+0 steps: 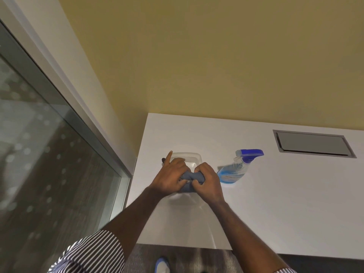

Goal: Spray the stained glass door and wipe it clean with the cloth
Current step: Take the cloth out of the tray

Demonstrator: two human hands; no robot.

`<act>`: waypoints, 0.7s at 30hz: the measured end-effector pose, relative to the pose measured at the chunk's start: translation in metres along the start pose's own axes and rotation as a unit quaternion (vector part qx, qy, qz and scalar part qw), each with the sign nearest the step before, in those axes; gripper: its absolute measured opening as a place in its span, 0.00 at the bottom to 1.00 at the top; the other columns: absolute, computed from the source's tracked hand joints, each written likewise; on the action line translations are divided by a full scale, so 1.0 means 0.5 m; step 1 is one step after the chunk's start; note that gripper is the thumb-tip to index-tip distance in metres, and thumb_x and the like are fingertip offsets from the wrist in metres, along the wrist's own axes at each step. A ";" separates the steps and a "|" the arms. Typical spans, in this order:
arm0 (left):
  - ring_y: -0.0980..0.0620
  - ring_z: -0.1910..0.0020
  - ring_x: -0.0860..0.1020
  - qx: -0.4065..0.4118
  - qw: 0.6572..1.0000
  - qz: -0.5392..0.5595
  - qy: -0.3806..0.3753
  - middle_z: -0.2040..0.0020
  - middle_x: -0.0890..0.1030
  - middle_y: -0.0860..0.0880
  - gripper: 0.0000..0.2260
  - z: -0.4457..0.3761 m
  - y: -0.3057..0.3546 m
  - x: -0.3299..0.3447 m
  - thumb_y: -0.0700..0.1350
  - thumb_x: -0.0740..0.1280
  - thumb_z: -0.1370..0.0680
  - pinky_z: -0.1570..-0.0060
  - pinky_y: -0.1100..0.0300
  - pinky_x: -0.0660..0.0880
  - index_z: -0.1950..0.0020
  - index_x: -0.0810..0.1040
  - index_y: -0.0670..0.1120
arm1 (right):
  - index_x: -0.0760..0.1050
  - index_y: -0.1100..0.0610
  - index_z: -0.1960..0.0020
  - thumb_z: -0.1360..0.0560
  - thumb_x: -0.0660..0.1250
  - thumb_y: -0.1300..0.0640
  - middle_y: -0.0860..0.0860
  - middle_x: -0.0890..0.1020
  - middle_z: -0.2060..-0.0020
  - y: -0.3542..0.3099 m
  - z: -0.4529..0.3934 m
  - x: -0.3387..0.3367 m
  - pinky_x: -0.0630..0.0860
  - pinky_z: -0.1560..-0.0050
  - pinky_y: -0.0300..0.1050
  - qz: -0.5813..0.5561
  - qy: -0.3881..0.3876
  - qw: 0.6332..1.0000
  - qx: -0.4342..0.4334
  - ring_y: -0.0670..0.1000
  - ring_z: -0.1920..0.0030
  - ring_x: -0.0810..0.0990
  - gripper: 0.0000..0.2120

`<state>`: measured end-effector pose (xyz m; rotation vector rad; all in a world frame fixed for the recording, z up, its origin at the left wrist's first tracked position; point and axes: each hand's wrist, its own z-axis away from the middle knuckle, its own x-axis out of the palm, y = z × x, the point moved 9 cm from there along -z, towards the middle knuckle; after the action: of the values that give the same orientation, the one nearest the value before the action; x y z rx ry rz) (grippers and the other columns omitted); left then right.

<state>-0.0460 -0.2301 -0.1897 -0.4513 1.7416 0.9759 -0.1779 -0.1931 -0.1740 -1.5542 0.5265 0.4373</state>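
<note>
Both of my hands grip a bunched grey-blue cloth (pixel 188 177) over a clear plastic container (pixel 190 157) on the white table (pixel 275 203). My left hand (pixel 169 179) holds the cloth's left side with its index finger sticking out. My right hand (pixel 206 182) squeezes the right side. The cloth looks twisted between them. A spray bottle (pixel 238 168) with blue liquid and a blue trigger head lies on its side just right of my right hand. The glass door (pixel 39 154), dotted with pale spots, fills the left of the view.
A grey metal hatch (pixel 313 143) is set into the table at the far right. A yellow wall (pixel 197 56) rises behind the table. The door's grey frame (pixel 78 119) runs diagonally beside the table's left edge. Dark floor and a blue-and-white shoe (pixel 162 265) show below.
</note>
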 end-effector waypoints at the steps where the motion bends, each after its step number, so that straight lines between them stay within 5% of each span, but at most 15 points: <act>1: 0.49 0.32 0.74 0.000 1.000 0.002 -0.002 0.43 0.83 0.49 0.12 0.001 0.003 -0.005 0.52 0.66 0.22 0.19 0.45 0.42 0.42 0.81 0.48 | 0.70 0.51 0.56 0.33 0.67 0.59 0.40 0.73 0.61 -0.006 0.002 -0.005 0.68 0.60 0.29 0.002 0.003 1.000 -0.005 0.43 0.58 0.75 0.09; 8: 0.51 0.47 0.79 -0.002 0.999 0.041 0.016 0.52 0.83 0.51 0.12 0.005 0.026 -0.052 0.55 0.65 0.21 0.23 0.50 0.56 0.46 0.82 0.50 | 0.71 0.51 0.57 0.35 0.65 0.54 0.45 0.75 0.62 -0.047 0.007 -0.042 0.68 0.61 0.29 -0.010 0.014 0.999 -0.037 0.41 0.60 0.75 0.07; 11: 0.50 0.53 0.78 -0.015 0.997 0.072 0.022 0.55 0.83 0.50 0.12 0.008 0.044 -0.086 0.55 0.67 0.21 0.36 0.53 0.69 0.48 0.82 0.48 | 0.71 0.50 0.57 0.35 0.66 0.60 0.45 0.76 0.61 -0.080 0.009 -0.062 0.68 0.61 0.32 -0.014 0.005 0.998 -0.054 0.42 0.60 0.75 0.09; 14: 0.49 0.57 0.76 -0.024 0.994 0.097 0.050 0.57 0.81 0.49 0.11 0.014 0.071 -0.136 0.52 0.66 0.23 0.53 0.57 0.67 0.52 0.80 0.45 | 0.71 0.50 0.57 0.34 0.67 0.62 0.46 0.76 0.62 -0.123 0.009 -0.088 0.68 0.61 0.32 -0.020 0.003 0.996 -0.084 0.41 0.61 0.74 0.10; 17: 0.52 0.58 0.73 -0.031 0.991 0.106 0.074 0.57 0.79 0.49 0.06 0.024 0.098 -0.182 0.47 0.67 0.23 0.57 0.58 0.66 0.51 0.80 0.45 | 0.70 0.50 0.57 0.34 0.68 0.64 0.47 0.76 0.62 -0.167 0.012 -0.120 0.71 0.61 0.38 -0.034 0.006 0.993 -0.114 0.46 0.60 0.76 0.12; 21: 0.55 0.57 0.73 -0.042 0.987 0.110 0.107 0.56 0.78 0.51 0.13 0.055 0.146 -0.256 0.54 0.63 0.22 0.59 0.56 0.71 0.46 0.80 0.48 | 0.71 0.51 0.58 0.34 0.67 0.62 0.46 0.76 0.62 -0.237 0.026 -0.163 0.72 0.61 0.40 -0.054 -0.007 0.987 -0.151 0.47 0.61 0.76 0.09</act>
<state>-0.0308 -0.1840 -0.0477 -0.4360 1.9791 1.1984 -0.1756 -0.1726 -0.0312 -1.8594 0.3742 0.4588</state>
